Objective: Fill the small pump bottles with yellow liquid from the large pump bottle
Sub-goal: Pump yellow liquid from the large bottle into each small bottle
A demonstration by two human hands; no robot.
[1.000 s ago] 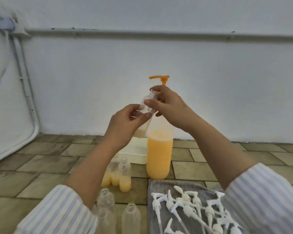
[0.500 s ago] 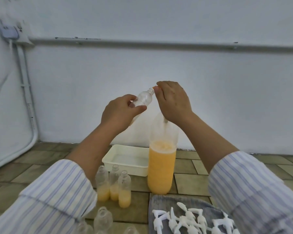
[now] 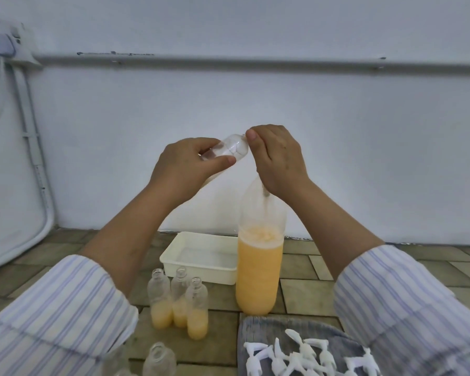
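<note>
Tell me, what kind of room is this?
Probably a bare utility or back room at home: the work sits on a tiled floor by a plain white wall, with an exposed pipe running across.

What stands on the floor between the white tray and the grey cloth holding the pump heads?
In the head view, the large bottle of yellow liquid stands between white tray and grey cloth.

We have one view only, from a wide-angle camera worn on the head. It looks forward and slightly down, close over both raised forearms, toward the tiled floor and the pale wall just beyond.
</note>
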